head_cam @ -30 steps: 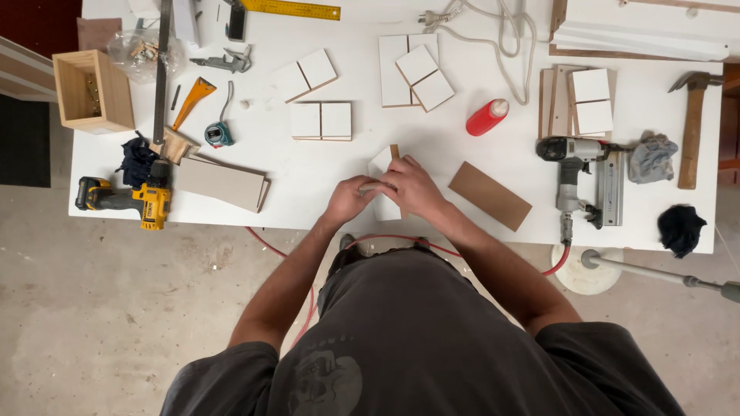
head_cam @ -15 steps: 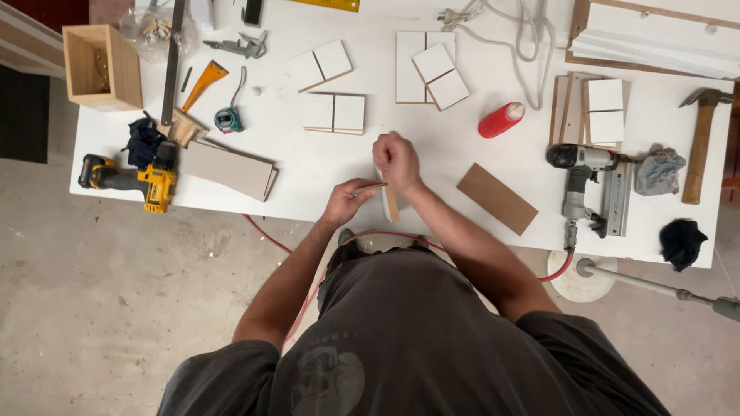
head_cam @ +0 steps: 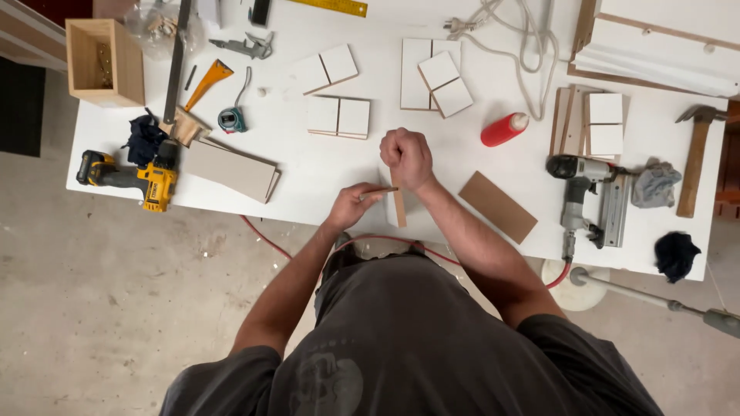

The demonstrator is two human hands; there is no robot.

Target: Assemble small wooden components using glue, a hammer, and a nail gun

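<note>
My right hand (head_cam: 407, 158) is closed in a fist on the far end of a small white panel with a brown edge (head_cam: 398, 206), which stands on its edge near the front of the white table (head_cam: 308, 173). My left hand (head_cam: 352, 205) pinches a thin brown stick (head_cam: 379, 189), whose tip touches the panel's left face. Both forearms reach in from below.
A brown board (head_cam: 497, 206) lies to the right, with a red bottle (head_cam: 505, 129) and a nail gun (head_cam: 586, 196) beyond it. White panel pairs (head_cam: 339, 115) lie behind. A yellow drill (head_cam: 127, 177), a tape measure (head_cam: 230, 119) and a wooden box (head_cam: 104, 54) are on the left, a hammer (head_cam: 694, 158) on the far right.
My hands were together over the small panel. The right hand has since moved to its far end, and the left hand has brought the thin stick against its side.
</note>
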